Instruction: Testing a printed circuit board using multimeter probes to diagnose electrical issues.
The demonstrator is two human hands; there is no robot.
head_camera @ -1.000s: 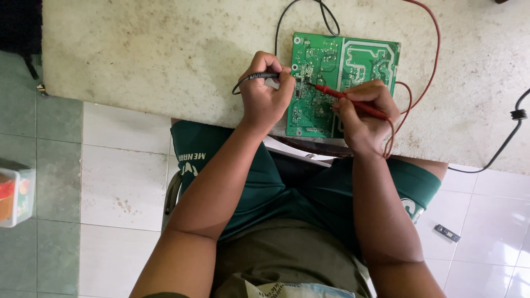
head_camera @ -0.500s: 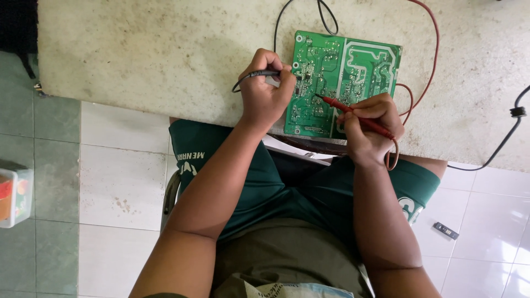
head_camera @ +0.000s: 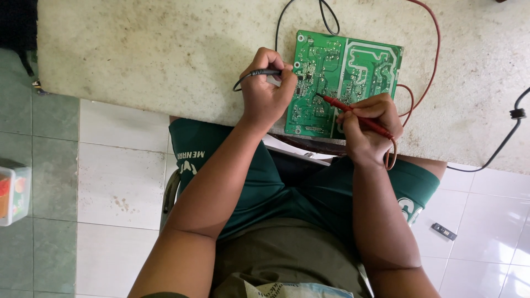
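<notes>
A green circuit board (head_camera: 353, 66) lies solder side up near the front edge of a worn pale table (head_camera: 154, 49). My left hand (head_camera: 265, 91) grips a black test probe (head_camera: 265, 73), its tip touching the board's left part. My right hand (head_camera: 367, 124) pinches a red test probe (head_camera: 348, 109) like a pen, with the tip on the board's middle. A red lead (head_camera: 433, 60) and a black lead (head_camera: 284, 14) run off toward the table's back.
A black cable (head_camera: 505, 138) with a clip crosses the table's right end. On the tiled floor, a small dark flat object (head_camera: 444, 231) lies at the right and a clear plastic container (head_camera: 12, 194) stands at the left. I sit on a chair in green shorts.
My right hand has shifted slightly down and to the right, and the red probe's tip now rests at a spot nearer the board's middle. The left hand has stayed put.
</notes>
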